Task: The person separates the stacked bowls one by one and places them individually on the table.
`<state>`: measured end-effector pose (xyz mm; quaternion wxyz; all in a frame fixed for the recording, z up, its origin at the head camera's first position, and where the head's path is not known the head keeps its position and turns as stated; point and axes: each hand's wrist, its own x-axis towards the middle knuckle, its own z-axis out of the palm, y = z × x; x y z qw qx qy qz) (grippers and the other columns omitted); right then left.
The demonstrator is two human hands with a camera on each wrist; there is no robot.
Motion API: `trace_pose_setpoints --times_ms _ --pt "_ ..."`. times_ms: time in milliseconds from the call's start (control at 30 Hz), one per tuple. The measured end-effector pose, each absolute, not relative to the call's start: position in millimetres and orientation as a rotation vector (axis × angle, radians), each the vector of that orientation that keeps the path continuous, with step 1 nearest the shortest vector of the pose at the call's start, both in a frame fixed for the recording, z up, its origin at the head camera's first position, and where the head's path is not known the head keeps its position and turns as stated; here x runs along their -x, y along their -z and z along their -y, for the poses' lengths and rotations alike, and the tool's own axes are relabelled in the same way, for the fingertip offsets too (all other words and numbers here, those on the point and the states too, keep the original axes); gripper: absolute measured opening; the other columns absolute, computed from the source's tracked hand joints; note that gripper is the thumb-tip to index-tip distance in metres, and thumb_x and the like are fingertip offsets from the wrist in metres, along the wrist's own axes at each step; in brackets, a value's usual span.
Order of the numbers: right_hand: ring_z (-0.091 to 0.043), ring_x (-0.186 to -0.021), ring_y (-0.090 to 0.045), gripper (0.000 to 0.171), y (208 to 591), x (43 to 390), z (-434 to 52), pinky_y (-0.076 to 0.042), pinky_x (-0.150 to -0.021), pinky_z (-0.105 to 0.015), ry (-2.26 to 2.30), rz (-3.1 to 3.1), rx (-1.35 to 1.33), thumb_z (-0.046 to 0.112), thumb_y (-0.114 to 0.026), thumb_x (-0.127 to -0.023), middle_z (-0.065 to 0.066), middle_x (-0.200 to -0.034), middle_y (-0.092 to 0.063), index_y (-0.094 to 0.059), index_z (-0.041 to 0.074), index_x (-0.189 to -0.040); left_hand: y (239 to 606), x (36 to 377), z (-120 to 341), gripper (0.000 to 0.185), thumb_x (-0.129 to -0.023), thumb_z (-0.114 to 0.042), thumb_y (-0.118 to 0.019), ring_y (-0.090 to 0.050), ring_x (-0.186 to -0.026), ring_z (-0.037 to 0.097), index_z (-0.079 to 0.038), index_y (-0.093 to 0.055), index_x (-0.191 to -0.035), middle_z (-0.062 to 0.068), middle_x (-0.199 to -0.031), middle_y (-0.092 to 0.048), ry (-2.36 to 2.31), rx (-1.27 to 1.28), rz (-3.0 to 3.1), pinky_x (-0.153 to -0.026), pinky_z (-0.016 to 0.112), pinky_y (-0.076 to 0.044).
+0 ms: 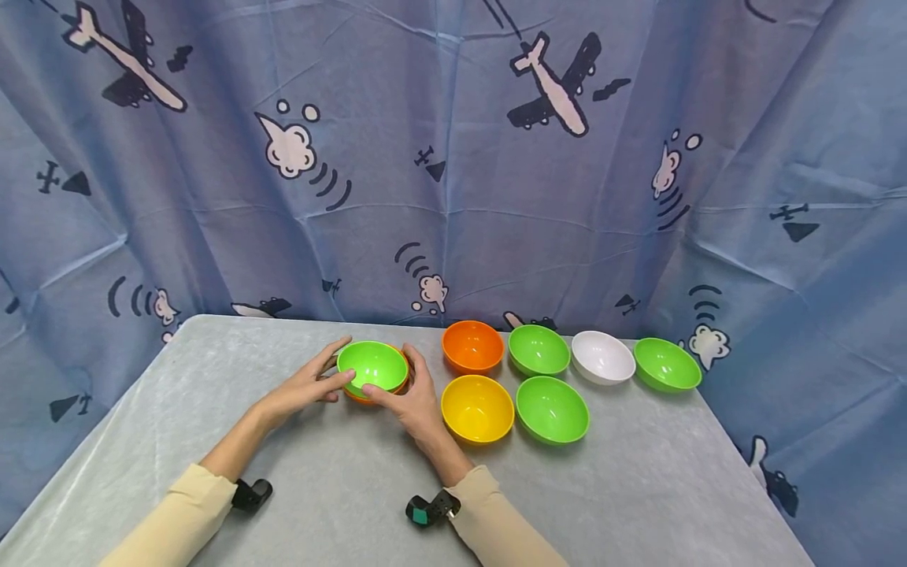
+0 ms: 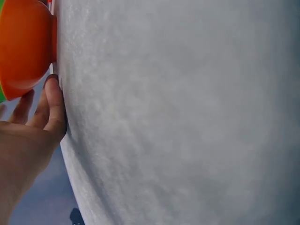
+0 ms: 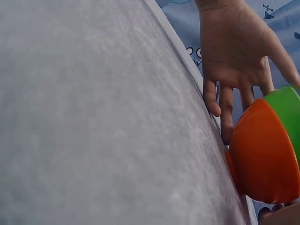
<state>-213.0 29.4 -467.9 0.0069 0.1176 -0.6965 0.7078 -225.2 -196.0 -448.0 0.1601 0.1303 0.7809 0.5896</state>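
A green bowl (image 1: 372,365) sits nested in an orange bowl (image 1: 354,397) on the grey table (image 1: 212,441), left of centre. My left hand (image 1: 312,384) lies against the stack's left side, thumb on the green rim, fingers fairly straight. In the right wrist view that left hand (image 3: 234,56) has its fingertips on the table beside the orange bowl (image 3: 262,159) and the green bowl (image 3: 286,112). My right hand (image 1: 411,398) curls round the stack's right side. The left wrist view shows the orange bowl (image 2: 23,47) and my left hand (image 2: 28,136).
To the right stand an orange bowl (image 1: 472,345), a green bowl (image 1: 538,350), a white bowl (image 1: 603,357) and a green bowl (image 1: 667,365) in a back row. In front of them stand a yellow bowl (image 1: 477,408) and a green bowl (image 1: 552,409). A blue aeroplane-print curtain (image 1: 453,157) hangs behind.
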Motion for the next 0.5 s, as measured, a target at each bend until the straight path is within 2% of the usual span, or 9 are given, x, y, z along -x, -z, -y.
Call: trace_pose_setpoints --times_ms 133,333,500 --pt "-0.028 -0.142 -0.037 0.096 467.0 212.5 -30.8 -0.03 -0.115 -0.041 -2.225 2.167 -0.38 0.018 -0.087 -0.083 -0.021 -0.157 -0.035 -0.029 -0.002 -0.156 449.5 226.4 198.1 0.076 -0.102 -0.031 -0.064 -0.032 -0.143 0.04 -0.021 -0.02 -0.164 0.019 -0.162 -0.024 -1.704 -0.396 -2.222 -0.095 0.049 -0.051" --pt "-0.026 -0.139 -0.041 0.098 466.0 212.7 -31.6 -0.033 -0.114 -0.04 -2.209 2.187 -0.385 0.019 -0.088 -0.081 -0.016 -0.154 -0.04 -0.029 -0.001 -0.156 450.1 225.7 198.9 0.079 -0.1 -0.026 -0.069 -0.043 -0.134 0.049 -0.009 -0.023 -0.162 0.023 -0.16 -0.027 -1.673 -0.491 -2.263 -0.091 0.05 -0.052" --pt "-0.029 -0.133 -0.046 0.103 465.2 213.5 -30.0 -0.037 -0.111 -0.043 -2.185 2.212 -0.401 0.014 -0.09 -0.078 -0.015 -0.151 -0.042 -0.026 -0.001 -0.157 448.3 225.3 199.1 0.09 -0.093 -0.02 -0.077 -0.049 -0.13 0.047 -0.006 -0.021 -0.162 0.025 -0.16 -0.026 -1.668 -0.536 -2.247 -0.098 0.052 -0.048"
